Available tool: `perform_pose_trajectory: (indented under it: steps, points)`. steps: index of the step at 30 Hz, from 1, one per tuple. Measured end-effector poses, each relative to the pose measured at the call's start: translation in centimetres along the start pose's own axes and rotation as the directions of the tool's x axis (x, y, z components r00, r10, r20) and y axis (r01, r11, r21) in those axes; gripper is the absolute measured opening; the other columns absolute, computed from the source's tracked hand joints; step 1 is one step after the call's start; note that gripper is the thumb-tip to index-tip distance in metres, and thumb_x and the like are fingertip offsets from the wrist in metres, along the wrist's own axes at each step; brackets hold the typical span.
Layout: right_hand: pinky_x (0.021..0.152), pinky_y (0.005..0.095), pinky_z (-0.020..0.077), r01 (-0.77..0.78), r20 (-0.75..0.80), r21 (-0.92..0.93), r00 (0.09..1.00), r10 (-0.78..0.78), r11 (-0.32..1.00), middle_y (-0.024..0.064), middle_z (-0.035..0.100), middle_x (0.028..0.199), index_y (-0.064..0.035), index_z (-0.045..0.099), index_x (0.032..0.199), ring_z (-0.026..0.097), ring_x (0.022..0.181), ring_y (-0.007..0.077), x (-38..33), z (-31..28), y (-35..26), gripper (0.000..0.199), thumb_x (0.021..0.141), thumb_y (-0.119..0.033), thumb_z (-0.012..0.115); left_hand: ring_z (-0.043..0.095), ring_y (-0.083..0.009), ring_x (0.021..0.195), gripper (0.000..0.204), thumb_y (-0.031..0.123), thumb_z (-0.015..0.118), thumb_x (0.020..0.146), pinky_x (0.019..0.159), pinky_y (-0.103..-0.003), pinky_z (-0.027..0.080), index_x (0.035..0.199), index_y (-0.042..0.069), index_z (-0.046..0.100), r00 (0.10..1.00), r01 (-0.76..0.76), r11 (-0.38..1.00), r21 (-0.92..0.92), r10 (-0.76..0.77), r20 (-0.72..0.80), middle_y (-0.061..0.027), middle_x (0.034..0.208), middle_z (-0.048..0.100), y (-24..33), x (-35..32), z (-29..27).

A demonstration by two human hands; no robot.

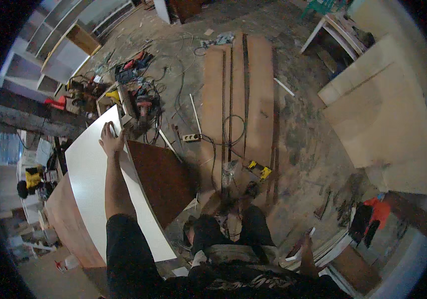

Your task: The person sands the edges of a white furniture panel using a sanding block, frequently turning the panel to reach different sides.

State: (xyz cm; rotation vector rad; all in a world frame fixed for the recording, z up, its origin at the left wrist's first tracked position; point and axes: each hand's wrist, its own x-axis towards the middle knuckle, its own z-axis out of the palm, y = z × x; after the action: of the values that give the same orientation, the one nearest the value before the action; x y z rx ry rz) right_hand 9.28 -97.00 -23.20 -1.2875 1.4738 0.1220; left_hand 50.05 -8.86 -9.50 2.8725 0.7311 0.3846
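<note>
A long white panel (94,194) lies at a slant on my left, over brown boards. My left hand (111,141) rests on it near its far end, by the right edge, fingers spread over the white face. At the lower right, my right hand (305,247) is low beside my thigh, dim and partly blurred. Its fingers look closed, and a small pale tip (312,231) sticks out from them; its kind cannot be made out. A dark brown board (158,177) shows beside the white panel's right edge.
Long brown boards (261,99) lie on the floor ahead, with a power strip (191,137), looped cable and yellow-black tool (259,169) on or beside them. Corded power tools (143,107) clutter the far left. Large pale sheets (393,114) are on the right, near a white table (340,35).
</note>
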Motion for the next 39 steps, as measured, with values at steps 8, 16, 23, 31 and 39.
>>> perform_pose_trajectory:
  steps: [8,16,23,31,39]
  points:
    - [0.06,0.0385,0.0506,0.235,0.117,-0.195,0.97,-0.215,0.952,0.0068,0.058,0.075,-0.0013,0.061,0.106,0.058,0.066,0.0217,2.5,6.3,-15.5,0.052,0.096,-0.052,0.059,0.017,-0.0315,0.154,0.104,0.063,0.067,0.075,0.118,-0.068,0.013,0.161,0.028,0.021,0.944,0.193,0.956,0.219,-0.242,0.223,-0.002,0.169,0.017,-1.3,1.3,-1.1]
    - [0.057,0.0383,0.0489,0.4,0.563,-0.469,0.823,-0.083,0.787,0.0064,0.057,0.071,-0.0008,0.06,0.106,0.057,0.062,0.021,-2.2,27.3,-18.5,0.048,0.096,-0.047,0.063,0.021,-0.0363,0.151,0.095,0.081,0.04,0.087,0.115,-0.073,0.006,0.161,0.026,0.02,0.946,0.234,0.969,0.076,-0.245,0.213,-0.0058,0.168,0.017,3.5,3.1,-2.6]
    - [0.054,0.0382,0.0474,0.584,0.702,-0.548,0.71,-0.05,0.599,0.006,0.056,0.067,-0.0004,0.06,0.106,0.055,0.058,0.0204,-7.0,39.7,-26.3,0.044,0.095,-0.042,0.065,0.028,-0.0359,0.147,0.075,0.066,0.038,0.097,0.112,-0.072,0.016,0.157,0.022,0.033,0.944,0.309,0.951,-0.034,-0.302,0.13,-0.0122,0.159,0.034,2.6,3.2,-3.5]
    - [0.051,0.038,0.0457,0.811,0.875,-0.333,0.456,-0.163,0.481,0.0056,0.054,0.063,0.0001,0.059,0.107,0.054,0.053,0.0197,-9.3,55.8,-34.3,0.04,0.095,-0.037,0.069,0.044,-0.0344,0.133,0.056,0.054,0.047,0.099,0.111,-0.064,0.024,0.132,0.01,0.057,0.99,0.134,0.984,-0.117,-0.128,0.053,-0.0165,0.137,0.052,0.1,8.3,-3.6]
    - [0.078,0.0414,0.0497,0.956,0.957,-0.291,0.291,0.0,0.028,0.0108,0.066,0.093,0.0014,0.064,0.108,0.061,0.083,0.0246,-21.6,68.6,-36.0,0.06,0.093,-0.057,0.066,0.054,-0.0333,0.117,0.039,0.044,0.055,0.096,0.108,-0.052,0.034,0.1,0.006,0.061,0.999,-0.039,0.985,-0.168,0.036,-0.019,-0.0164,0.118,0.059,-4.3,8.3,-3.7]
